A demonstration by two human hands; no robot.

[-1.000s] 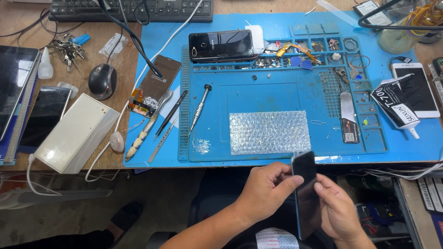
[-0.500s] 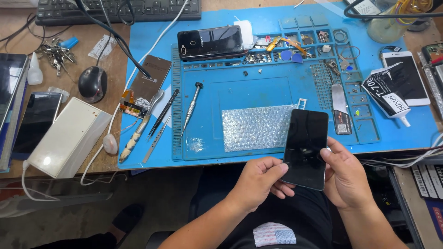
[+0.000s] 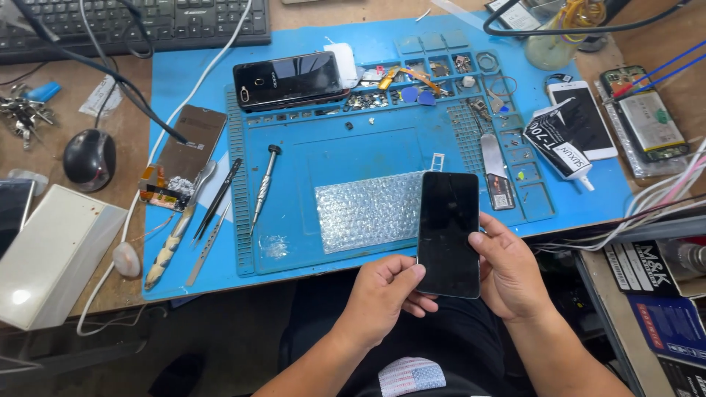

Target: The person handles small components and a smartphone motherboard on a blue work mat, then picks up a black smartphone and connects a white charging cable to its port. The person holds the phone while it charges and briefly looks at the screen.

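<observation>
Item: black phone (image 3: 448, 232), screen dark, held upright over the near edge of the blue mat (image 3: 368, 147), beside bubble wrap (image 3: 365, 211). Left hand (image 3: 382, 298) closed on its lower corner; right hand (image 3: 509, 272) closed along its side. Judged light, stiff, slippery, glass-fragile; best gripped by the edges.

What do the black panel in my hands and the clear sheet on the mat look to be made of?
Black panel: looks like glossy glass, flat and thin with rounded corners and a faint sheen; it may be plastic-backed. Both the left hand and right hand hold it.
Clear sheet: looks like plastic bubble wrap, translucent with rows of glinting bumps, on the blue mat, likely matte silicone.
</observation>
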